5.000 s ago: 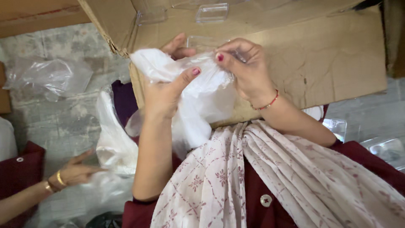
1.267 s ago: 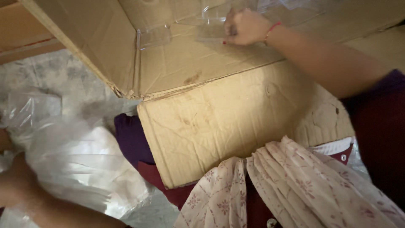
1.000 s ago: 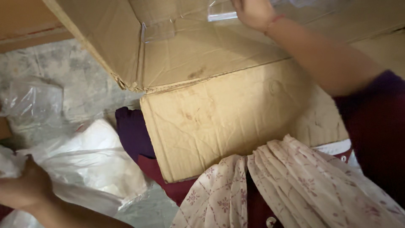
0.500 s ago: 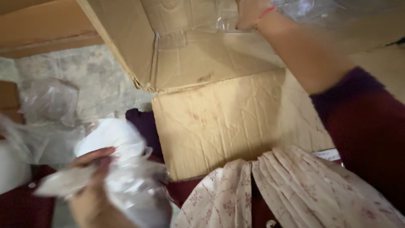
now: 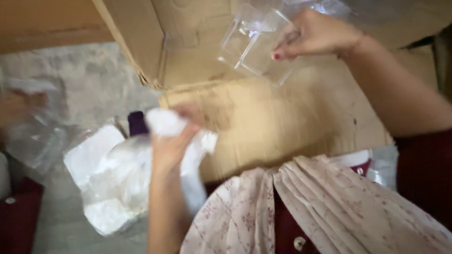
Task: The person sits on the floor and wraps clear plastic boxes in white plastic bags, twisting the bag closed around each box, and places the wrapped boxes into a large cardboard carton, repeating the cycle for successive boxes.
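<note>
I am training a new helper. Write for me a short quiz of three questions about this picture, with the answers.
1. True or false: the right hand holds a clear plastic container.
2. What does the left hand grip? A) white cloth B) a metal spoon C) scissors
3. Fill in: the container is held over an open ____ box.

Key: 1 true. 2 A, the white cloth. 3 cardboard.

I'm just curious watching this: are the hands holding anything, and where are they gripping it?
The right hand grips a clear plastic container by its right edge. The left hand clutches a white cloth bunched at its top.
</note>
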`<state>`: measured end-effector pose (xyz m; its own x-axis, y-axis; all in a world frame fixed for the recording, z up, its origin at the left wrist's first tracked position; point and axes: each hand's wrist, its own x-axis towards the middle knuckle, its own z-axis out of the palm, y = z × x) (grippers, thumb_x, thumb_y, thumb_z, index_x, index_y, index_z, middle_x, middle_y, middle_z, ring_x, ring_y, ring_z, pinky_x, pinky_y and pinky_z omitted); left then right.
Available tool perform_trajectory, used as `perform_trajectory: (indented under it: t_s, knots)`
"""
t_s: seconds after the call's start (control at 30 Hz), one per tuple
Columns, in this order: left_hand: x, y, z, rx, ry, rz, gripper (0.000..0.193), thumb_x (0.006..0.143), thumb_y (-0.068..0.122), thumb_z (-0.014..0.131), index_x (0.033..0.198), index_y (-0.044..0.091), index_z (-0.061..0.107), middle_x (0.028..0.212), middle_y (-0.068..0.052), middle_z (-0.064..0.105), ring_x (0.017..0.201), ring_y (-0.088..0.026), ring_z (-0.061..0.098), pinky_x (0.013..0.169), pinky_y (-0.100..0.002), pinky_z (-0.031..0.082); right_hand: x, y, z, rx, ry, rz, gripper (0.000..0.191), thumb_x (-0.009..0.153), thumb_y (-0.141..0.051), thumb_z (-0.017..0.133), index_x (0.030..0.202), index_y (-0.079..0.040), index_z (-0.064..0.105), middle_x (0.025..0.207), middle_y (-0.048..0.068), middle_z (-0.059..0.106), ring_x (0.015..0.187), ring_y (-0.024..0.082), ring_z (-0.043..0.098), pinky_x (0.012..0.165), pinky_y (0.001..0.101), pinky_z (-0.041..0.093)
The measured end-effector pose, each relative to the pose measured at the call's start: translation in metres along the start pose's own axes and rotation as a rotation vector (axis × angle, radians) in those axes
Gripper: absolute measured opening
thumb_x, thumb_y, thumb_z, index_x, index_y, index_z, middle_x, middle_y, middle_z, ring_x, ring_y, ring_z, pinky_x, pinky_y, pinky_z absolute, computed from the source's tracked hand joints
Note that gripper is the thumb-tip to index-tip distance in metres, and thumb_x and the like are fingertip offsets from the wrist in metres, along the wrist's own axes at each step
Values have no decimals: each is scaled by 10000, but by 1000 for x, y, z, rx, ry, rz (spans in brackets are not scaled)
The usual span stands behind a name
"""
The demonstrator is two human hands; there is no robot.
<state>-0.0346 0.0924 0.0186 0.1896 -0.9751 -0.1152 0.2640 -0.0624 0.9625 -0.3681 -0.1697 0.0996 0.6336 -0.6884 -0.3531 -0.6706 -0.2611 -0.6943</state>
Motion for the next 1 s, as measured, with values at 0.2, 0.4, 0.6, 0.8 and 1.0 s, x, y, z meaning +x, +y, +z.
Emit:
perform_trajectory:
  t_s: [0.2, 0.4, 0.6, 0.8, 1.0]
  knots:
    - [46, -36, 104, -556, -359, -53, 772, 811, 201, 886, 1455, -6, 515, 1291, -142, 626, 1144, -225, 625, 973, -364, 554, -79, -15, 88, 736, -258, -275, 294, 898, -75, 769, 1154, 58, 709, 1104, 124, 758, 1043, 179, 741, 930, 317, 606]
    - [28, -39, 97, -644, -363, -129, 855, 762, 257, 906, 1463, 0, 488, 1325, -167, 604, 1164, -250, 609, 966, -391, 561, -115, 34, 121, 1187, 368, -184, 263, 983, -26, 743, 1214, 43, 637, 1071, 101, 747, 996, 158, 732, 918, 289, 603]
    - [39, -75, 90, -573, -175, -198, 940, 714, 313, 926, 1471, 6, 461, 1358, -193, 582, 1185, -274, 593, 960, -418, 568, -119, 54, 141, -689, 928, -76, 847, 932, -558, 811, 1528, -47, 495, 1519, 387, 365, 1371, 571, 385, 1109, 656, 345]
    - [46, -90, 95, -604, -265, -257, 1025, 666, 369, 946, 1480, 12, 435, 1392, -219, 561, 1206, -299, 578, 954, -445, 575, -113, 68, 120, -854, 286, -314, 1042, 621, -624, 788, 1548, -261, 479, 1572, 351, 260, 1431, 526, 333, 1134, 675, 233]
    - [42, -85, 99, -714, -429, -282, 1111, 617, 425, 965, 1488, 18, 408, 1426, -244, 539, 1226, -323, 562, 947, -472, 582, -103, 60, 105, -8, 438, -418, 775, 853, -503, 758, 1522, -190, 522, 1680, 189, 359, 1482, 348, 434, 1312, 496, 364]
